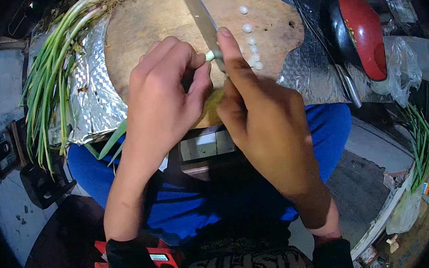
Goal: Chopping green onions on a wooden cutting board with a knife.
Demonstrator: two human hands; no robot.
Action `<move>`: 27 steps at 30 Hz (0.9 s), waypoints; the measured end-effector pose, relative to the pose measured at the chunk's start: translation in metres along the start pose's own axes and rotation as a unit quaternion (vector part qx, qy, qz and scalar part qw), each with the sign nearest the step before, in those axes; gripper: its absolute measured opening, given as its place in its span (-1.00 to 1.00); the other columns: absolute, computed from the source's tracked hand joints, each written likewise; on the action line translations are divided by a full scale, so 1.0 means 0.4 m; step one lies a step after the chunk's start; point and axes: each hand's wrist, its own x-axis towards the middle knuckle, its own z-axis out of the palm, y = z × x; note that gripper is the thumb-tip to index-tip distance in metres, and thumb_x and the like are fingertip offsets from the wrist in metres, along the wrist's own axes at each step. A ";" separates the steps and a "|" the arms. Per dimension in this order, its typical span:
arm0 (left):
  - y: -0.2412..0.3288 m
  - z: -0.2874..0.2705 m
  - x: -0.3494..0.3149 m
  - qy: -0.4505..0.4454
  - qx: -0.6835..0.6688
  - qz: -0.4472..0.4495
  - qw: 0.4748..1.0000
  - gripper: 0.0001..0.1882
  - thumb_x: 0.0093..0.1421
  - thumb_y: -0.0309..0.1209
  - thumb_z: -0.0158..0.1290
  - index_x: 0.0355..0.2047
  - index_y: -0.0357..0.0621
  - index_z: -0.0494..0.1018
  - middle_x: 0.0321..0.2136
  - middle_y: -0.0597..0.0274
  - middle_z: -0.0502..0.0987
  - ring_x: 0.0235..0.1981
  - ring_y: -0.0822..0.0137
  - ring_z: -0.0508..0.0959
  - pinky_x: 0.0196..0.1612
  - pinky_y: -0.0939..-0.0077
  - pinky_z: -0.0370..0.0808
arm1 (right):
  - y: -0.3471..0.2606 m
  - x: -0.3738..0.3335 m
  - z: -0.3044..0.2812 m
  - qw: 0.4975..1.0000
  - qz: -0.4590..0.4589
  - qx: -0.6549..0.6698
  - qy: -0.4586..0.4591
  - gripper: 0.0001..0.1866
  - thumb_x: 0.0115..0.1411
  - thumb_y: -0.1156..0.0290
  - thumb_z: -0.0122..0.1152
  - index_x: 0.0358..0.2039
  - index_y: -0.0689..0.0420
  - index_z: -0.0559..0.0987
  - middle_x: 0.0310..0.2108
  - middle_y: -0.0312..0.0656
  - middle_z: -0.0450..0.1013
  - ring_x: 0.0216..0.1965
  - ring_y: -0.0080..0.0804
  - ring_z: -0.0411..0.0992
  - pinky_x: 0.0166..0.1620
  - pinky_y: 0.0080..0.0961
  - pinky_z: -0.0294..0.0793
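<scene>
My left hand [163,85] is closed around a spring onion [211,55], its pale end poking out past the fingertips. Green leaves of a spring onion hang below that wrist, over my lap. In my right hand [271,114] is a knife [198,12], gripped with the index finger stretched along the blade; the fist hides its handle. The blade touches or nearly touches the white end of the spring onion, above a wooden cutting board [150,18]. Several small white round slices [247,28] lie on the board, right of the blade.
A bunch of spring onions [44,82] lies at the left on silvery patterned sheeting [94,73]. To the right are a red-and-black bowl [365,31] with chopped bits, a metal-ended utensil [348,85], a clear plastic bag [403,68] and more greens [423,137].
</scene>
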 end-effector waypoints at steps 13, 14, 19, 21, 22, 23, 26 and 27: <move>0.003 0.002 0.001 0.005 -0.003 -0.001 1.000 -0.85 -0.01 -0.63 0.19 -0.48 -0.29 0.40 -0.50 -0.03 0.44 -0.41 -0.11 0.50 -0.32 0.17 0.44 | 0.028 0.008 -0.026 0.999 -0.021 -0.012 0.046 -0.37 0.22 0.61 0.16 0.34 0.14 0.38 -0.57 0.01 0.40 -0.66 -0.24 0.35 -0.45 -0.38 0.44; 0.002 0.005 0.001 0.009 -0.007 -0.005 1.000 -0.85 -0.01 -0.62 0.19 -0.49 -0.29 0.40 -0.50 -0.03 0.44 -0.42 -0.11 0.50 -0.33 0.17 0.45 | 0.031 0.004 -0.029 0.999 -0.016 0.017 0.045 -0.37 0.22 0.60 0.16 0.34 0.13 0.39 -0.57 0.00 0.38 -0.66 -0.29 0.34 -0.46 -0.40 0.43; 0.003 0.001 0.002 0.012 -0.002 -0.011 1.000 -0.84 0.00 -0.61 0.20 -0.50 -0.29 0.40 -0.50 -0.03 0.43 -0.42 -0.09 0.51 -0.34 0.18 0.45 | -0.004 -0.005 -0.046 1.000 -0.007 0.028 0.011 -0.36 0.23 0.60 0.16 0.36 0.12 0.37 -0.58 -0.03 0.35 -0.65 -0.41 0.31 -0.45 -0.44 0.41; 0.003 0.002 0.001 0.017 -0.005 -0.007 1.000 -0.84 0.01 -0.61 0.21 -0.50 -0.29 0.40 -0.50 -0.03 0.44 -0.42 -0.09 0.51 -0.34 0.19 0.45 | -0.006 -0.009 -0.043 0.999 -0.017 0.042 -0.001 -0.33 0.23 0.61 0.16 0.38 0.12 0.34 -0.56 -0.01 0.36 -0.62 -0.41 0.33 -0.43 -0.46 0.42; 0.005 0.002 0.001 0.014 0.001 -0.008 1.000 -0.84 0.01 -0.61 0.21 -0.50 -0.29 0.40 -0.50 -0.03 0.44 -0.42 -0.09 0.51 -0.33 0.18 0.45 | -0.001 -0.011 -0.038 0.999 -0.016 0.041 0.000 -0.33 0.23 0.61 0.16 0.38 0.12 0.34 -0.56 -0.01 0.36 -0.62 -0.41 0.33 -0.43 -0.46 0.42; 0.007 0.003 0.002 0.010 0.007 -0.009 1.000 -0.84 0.01 -0.61 0.20 -0.50 -0.29 0.40 -0.50 -0.03 0.44 -0.42 -0.09 0.51 -0.33 0.18 0.45 | 0.007 -0.015 -0.030 0.999 -0.018 0.051 0.002 -0.33 0.24 0.61 0.16 0.39 0.12 0.32 -0.54 -0.01 0.37 -0.61 -0.41 0.34 -0.42 -0.46 0.42; 0.003 0.002 0.002 0.007 0.012 -0.001 1.000 -0.84 0.01 -0.60 0.20 -0.50 -0.30 0.39 -0.50 -0.03 0.44 -0.42 -0.10 0.50 -0.33 0.18 0.44 | 0.005 -0.016 -0.025 0.998 -0.013 0.059 0.000 -0.32 0.25 0.60 0.16 0.40 0.12 0.31 -0.52 -0.01 0.38 -0.58 -0.39 0.37 -0.40 -0.46 0.44; 0.003 0.001 0.002 0.008 0.012 -0.001 1.000 -0.84 0.01 -0.60 0.20 -0.50 -0.30 0.39 -0.50 -0.03 0.44 -0.42 -0.10 0.50 -0.33 0.18 0.44 | 0.002 -0.016 -0.026 0.998 -0.005 0.056 -0.004 -0.32 0.25 0.60 0.16 0.40 0.11 0.30 -0.51 -0.01 0.39 -0.57 -0.38 0.38 -0.39 -0.45 0.45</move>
